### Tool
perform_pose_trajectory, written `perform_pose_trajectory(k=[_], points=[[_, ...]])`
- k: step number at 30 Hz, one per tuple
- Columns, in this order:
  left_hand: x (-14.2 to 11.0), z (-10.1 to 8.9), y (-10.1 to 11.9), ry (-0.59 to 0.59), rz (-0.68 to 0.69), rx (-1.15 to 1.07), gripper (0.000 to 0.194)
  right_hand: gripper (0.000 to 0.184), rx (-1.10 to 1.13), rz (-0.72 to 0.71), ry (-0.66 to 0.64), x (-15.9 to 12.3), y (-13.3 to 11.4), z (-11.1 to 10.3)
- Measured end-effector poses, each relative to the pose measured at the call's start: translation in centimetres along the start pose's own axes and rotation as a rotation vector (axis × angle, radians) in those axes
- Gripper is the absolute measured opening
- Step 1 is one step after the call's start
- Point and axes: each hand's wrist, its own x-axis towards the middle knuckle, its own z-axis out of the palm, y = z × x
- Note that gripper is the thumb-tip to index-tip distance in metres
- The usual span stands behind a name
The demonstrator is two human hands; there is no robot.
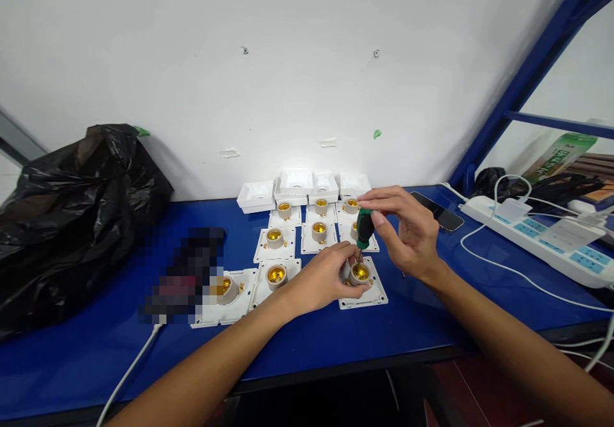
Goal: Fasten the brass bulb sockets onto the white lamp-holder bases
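My right hand (405,229) is closed on the green and black handle of a screwdriver (365,227), which points down with its tip inside a lamp socket (359,273). That socket has a brass-coloured inside and sits on a square white plate (377,296). Around the socket's left side, my left hand (330,270) grips with thumb in front and fingers behind, close to the screwdriver shaft. The exact spot of the tip is hard to make out. More plates with sockets, such as one socket (277,276), lie to the left and behind.
White box-shaped covers (293,187) stand against the wall. A black plastic bag (81,222) fills the left side. On the right are a phone (439,211) and a white power strip (542,235) with cables. A blurred-out dark object (185,280) with a cable lies left.
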Motion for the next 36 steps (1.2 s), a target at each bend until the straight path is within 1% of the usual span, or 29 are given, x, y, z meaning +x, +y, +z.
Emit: perform_pose_trajectory(k=[8, 12, 16, 24, 31, 36], points=[[0.01, 0.06, -0.24, -0.007, 0.015, -0.006, 0.031, 0.020, -0.082, -0.001, 0.043, 0.08, 0.21, -0.06], [0.00, 0.10, -0.23, -0.003, 0.019, -0.010, 0.030, 0.021, -0.093, -0.034, 0.037, 0.08, 0.29, -0.08], [-0.01, 0.05, -0.17, -0.006, 0.015, -0.009, 0.030, 0.017, -0.057, -0.004, 0.020, 0.02, 0.28, -0.17], [-0.02, -0.17, 0.15, -0.010, 0.001, 0.012, 0.031, 0.022, -0.028, 0.006, 0.014, -0.03, 0.22, -0.21], [-0.01, -0.06, 0.00, -0.006, 0.002, 0.006, 0.031, 0.019, -0.048, 0.024, 0.017, -0.01, 0.15, -0.22], [-0.04, -0.12, 0.07, -0.005, 0.005, 0.010, 0.030, 0.021, -0.046, 0.010, 0.017, 0.01, 0.08, -0.17]])
